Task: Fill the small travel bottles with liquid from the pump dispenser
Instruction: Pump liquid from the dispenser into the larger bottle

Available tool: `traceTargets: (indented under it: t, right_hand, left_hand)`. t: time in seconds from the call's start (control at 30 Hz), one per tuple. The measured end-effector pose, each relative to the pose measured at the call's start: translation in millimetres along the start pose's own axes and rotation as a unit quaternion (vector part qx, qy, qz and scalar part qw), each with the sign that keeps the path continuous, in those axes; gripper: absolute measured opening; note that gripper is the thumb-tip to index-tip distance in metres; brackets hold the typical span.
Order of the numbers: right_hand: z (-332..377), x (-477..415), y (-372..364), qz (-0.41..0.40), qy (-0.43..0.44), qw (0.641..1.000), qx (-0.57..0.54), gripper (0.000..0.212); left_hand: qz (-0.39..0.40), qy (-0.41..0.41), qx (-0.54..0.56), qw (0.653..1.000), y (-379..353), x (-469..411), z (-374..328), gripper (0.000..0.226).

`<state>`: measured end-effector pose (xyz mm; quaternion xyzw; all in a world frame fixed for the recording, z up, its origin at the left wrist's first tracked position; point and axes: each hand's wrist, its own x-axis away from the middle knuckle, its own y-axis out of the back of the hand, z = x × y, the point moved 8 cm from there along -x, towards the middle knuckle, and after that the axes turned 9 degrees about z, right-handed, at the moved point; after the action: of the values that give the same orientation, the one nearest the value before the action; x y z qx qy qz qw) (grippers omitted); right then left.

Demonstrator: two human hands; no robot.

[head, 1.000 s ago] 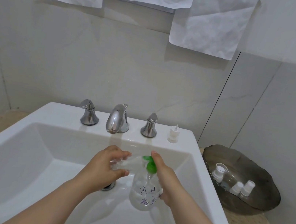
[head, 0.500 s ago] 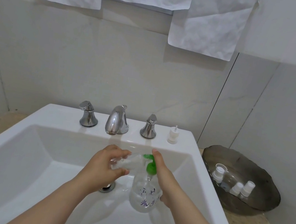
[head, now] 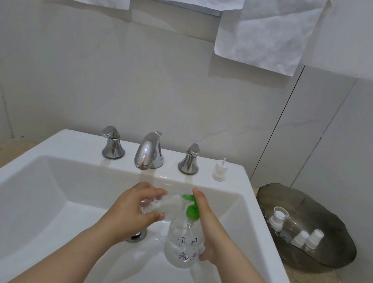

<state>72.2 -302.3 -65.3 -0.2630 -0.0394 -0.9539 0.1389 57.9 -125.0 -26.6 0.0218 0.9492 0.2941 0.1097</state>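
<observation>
Your left hand [head: 133, 208] has its fingers wrapped around a clear travel bottle [head: 166, 205], tilted with its mouth against the green nozzle of the pump dispenser [head: 186, 238] over the sink [head: 51, 194]. Your right hand [head: 206, 226] grips the dispenser's body, forefinger resting on the pump head. Beyond your fingertips stands the faucet [head: 147, 151]; well off to their right, more small bottles [head: 299, 236] sit in a dark bowl [head: 337, 227].

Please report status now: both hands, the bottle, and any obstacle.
Left hand holds travel bottle, tilted, mouth at green pump. Right hand grips dispenser over sink, finger on pump. No obstacle seen.
</observation>
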Motion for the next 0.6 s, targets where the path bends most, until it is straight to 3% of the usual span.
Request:
traceTargets:
  t: [0.3,0.6]
  right_hand:
    - [2.5,1.7,2.8,-0.014,0.010,1.000,0.016,0.044]
    - [4.6,5.4,4.7,-0.030,0.013,0.999,0.028,0.038]
  left_hand:
    - [0.008,0.008,-0.018,1.000,-2.7,1.7,0.9,0.042]
    - [0.023,0.022,-0.030,0.999,-6.6,2.7,7.3,0.043]
